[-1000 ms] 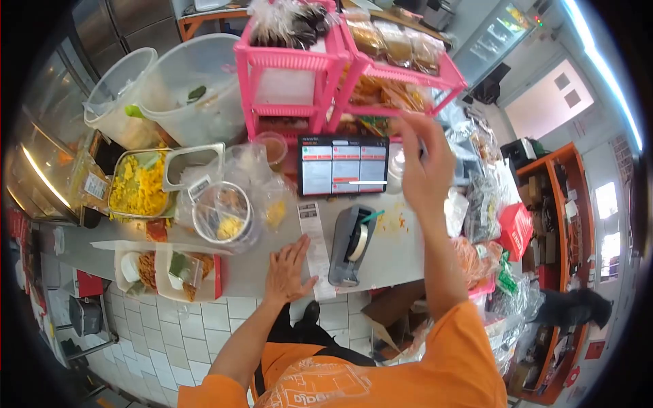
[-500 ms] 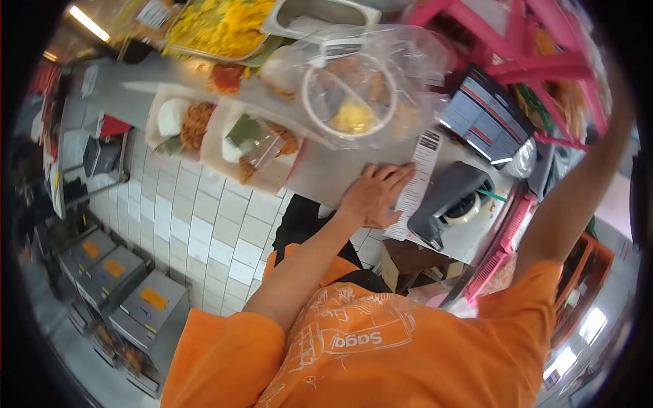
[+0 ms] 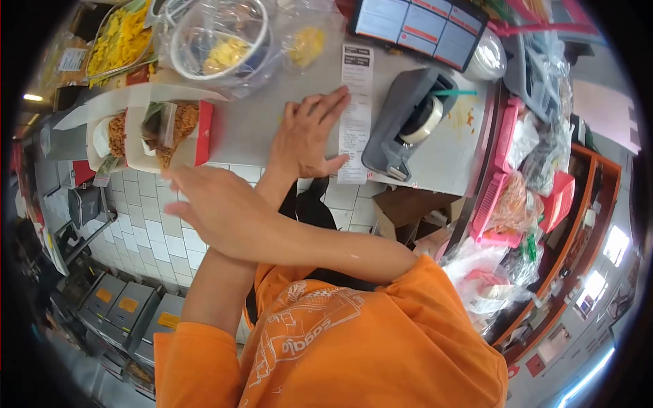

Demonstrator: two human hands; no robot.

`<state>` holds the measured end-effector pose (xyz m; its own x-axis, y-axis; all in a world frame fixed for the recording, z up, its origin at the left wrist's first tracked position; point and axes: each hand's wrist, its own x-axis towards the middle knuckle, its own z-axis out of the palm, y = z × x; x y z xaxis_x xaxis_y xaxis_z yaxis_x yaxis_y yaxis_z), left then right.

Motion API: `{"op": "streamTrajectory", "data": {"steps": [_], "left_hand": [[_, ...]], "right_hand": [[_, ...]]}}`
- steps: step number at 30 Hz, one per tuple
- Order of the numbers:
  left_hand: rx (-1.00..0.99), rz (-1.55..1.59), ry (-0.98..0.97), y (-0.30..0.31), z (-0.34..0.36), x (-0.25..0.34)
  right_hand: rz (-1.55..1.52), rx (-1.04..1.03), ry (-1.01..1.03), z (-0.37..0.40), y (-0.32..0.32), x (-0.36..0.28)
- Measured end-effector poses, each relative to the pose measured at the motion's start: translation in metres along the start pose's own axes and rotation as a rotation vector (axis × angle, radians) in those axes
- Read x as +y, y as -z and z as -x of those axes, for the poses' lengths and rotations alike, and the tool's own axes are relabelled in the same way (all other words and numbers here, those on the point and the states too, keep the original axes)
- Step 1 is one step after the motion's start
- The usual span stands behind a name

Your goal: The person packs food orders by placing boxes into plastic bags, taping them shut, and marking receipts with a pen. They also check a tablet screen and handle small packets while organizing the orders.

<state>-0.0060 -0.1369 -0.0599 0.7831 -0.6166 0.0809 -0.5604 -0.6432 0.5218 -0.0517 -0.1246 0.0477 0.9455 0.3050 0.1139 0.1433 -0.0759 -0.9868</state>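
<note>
My left hand lies spread on the steel counter, its fingertips and thumb at the left edge of a long printed receipt. Crossing over my left forearm, my right arm brings my right hand beside the near edge of the food boxes. Its fingers stretch left with the thumb apart, and I see nothing in them. The nearer red and white box holds fried chicken and a small packet. Next to it is another open box with fried chicken and something white.
Right of the receipt stands a grey tape dispenser, with a tablet behind it. A plastic-wrapped round container and a tray of yellow food are at the back. Pink baskets line the right side.
My right arm has swung from the far upper right across my body to the left, near the food boxes. My left hand stays at the receipt. The view has shifted.
</note>
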Motion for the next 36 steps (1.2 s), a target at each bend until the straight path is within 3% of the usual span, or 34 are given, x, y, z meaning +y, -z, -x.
{"op": "streamTrajectory", "data": {"steps": [3, 4, 5, 6, 7, 9, 12, 18, 21, 23, 27, 30, 36], "left_hand": [[-0.005, -0.001, 0.007, -0.006, 0.0, -0.001], [0.027, -0.034, -0.001, -0.01, -0.001, -0.003], [0.058, -0.07, -0.008, -0.012, 0.0, -0.005], [0.055, -0.075, -0.007, -0.01, 0.0, -0.004], [0.047, -0.061, -0.008, -0.006, -0.001, -0.002], [0.032, -0.05, -0.004, -0.004, 0.001, 0.001], [-0.009, -0.106, 0.007, -0.005, 0.0, 0.0], [0.019, -0.117, -0.015, -0.008, 0.0, 0.001], [0.046, -0.072, -0.004, -0.008, 0.0, 0.0], [0.046, -0.195, -0.042, -0.009, 0.0, 0.001], [0.093, -0.21, -0.034, -0.016, 0.001, -0.001], [0.15, -0.243, 0.075, -0.017, 0.0, 0.004], [0.21, -0.238, 0.143, -0.019, 0.0, 0.005]], "right_hand": [[-0.073, 0.133, -0.028, 0.047, 0.077, -0.01], [0.152, 0.167, -0.254, 0.061, 0.116, -0.032], [0.186, 0.516, -0.143, 0.085, 0.129, -0.006], [0.162, 0.798, -0.188, 0.093, 0.144, -0.007], [0.31, 0.98, -0.292, 0.103, 0.168, -0.001], [0.333, 1.133, -0.376, 0.115, 0.197, 0.019], [0.145, 1.087, -0.398, 0.122, 0.201, 0.039], [0.134, 1.061, -0.343, 0.124, 0.176, 0.057], [0.179, 1.048, -0.223, 0.132, 0.15, 0.068], [0.471, 0.894, -0.239, 0.133, 0.133, 0.081], [0.405, 1.013, -0.29, 0.11, 0.134, 0.092], [0.585, 1.004, -0.362, 0.112, 0.142, 0.084], [0.464, 1.005, -0.459, 0.113, 0.123, 0.069]]}}
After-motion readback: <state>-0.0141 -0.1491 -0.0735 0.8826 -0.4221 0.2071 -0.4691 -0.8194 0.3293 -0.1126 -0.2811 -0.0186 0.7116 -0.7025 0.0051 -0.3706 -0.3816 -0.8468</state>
